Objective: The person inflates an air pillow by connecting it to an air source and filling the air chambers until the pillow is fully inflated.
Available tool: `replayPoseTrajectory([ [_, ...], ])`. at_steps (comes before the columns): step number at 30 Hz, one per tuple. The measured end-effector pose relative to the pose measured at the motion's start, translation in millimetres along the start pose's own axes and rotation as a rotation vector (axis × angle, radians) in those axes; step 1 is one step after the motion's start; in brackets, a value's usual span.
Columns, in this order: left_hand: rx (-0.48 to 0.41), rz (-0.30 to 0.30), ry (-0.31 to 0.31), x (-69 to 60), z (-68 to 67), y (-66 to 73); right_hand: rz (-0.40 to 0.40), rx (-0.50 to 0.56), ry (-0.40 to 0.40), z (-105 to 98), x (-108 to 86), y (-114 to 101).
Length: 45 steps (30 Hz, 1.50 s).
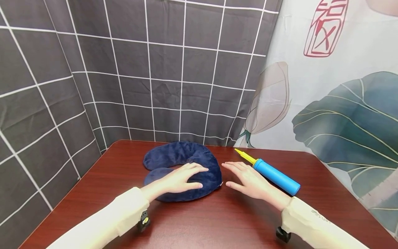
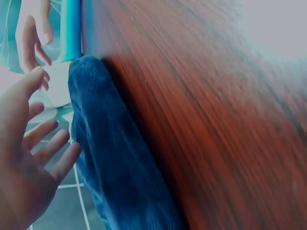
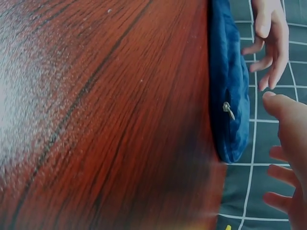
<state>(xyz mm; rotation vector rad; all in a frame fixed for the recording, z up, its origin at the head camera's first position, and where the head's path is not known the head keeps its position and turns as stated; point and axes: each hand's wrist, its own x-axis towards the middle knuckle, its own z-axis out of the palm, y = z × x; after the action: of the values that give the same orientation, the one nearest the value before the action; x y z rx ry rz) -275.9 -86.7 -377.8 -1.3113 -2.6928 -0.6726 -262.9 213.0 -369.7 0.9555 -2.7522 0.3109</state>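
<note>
Sitting mid-frame, gap facing left, the pillow (image 1: pixel 207 158) is directly under the left hand (image 1: pixel 181 178), the nearer one, while the right hand (image 1: pixel 250 180) hovers off its curved end, both loosely spread, holding nothing.

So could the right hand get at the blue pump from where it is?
Probably yes: the right hand is empty and close to the blue pump, with nothing visible lying between them.

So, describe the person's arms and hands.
The left hand and right hand are bare. The left sleeve and right sleeve are cream, the right with a small dark marking. A black device with a yellow spot shows below the left sleeve, another black device below the right.
</note>
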Motion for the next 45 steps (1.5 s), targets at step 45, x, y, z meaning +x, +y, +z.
replayPoseTrajectory([
  [45, -0.013, 0.077, -0.163, -21.6, 4.9, -9.4, -0.099, 0.312, -0.11, 21.3, 6.6, -20.8],
])
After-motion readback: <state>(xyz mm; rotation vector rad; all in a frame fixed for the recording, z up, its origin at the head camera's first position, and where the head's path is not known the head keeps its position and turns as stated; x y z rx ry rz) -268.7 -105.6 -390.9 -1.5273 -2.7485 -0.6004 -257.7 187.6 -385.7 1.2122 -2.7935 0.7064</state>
